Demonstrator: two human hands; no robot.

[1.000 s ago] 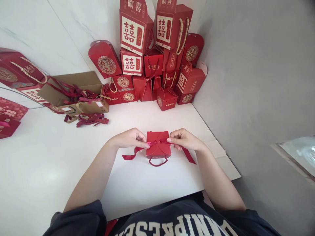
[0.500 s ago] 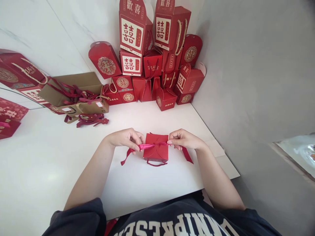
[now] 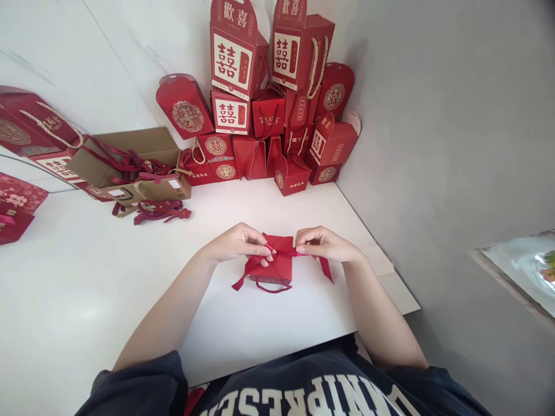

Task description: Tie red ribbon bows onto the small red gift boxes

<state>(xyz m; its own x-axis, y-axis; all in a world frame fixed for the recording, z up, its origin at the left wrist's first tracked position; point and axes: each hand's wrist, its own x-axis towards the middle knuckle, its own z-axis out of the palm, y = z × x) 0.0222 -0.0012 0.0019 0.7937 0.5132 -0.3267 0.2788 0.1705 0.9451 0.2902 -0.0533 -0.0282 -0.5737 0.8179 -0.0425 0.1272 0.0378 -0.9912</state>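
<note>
Red gift box (image 3: 277,267) sits on the white table (image 3: 243,329), directly before the person and near the front edge. A red ribbon (image 3: 284,252) crosses its closed top, with loose ends trailing onto the table on either side. Left hand (image 3: 236,242) is closed, fingertips pinching the ribbon at the box's left upper edge. Right hand (image 3: 323,244) is likewise closed, pinching the ribbon at the right upper edge. A cord handle loop (image 3: 269,285) hangs at the box's near face. Stacked red gift boxes (image 3: 269,110) stand against the wall at the table's far corner; a brown carton of ribbons (image 3: 130,159) lies at far left.
</note>
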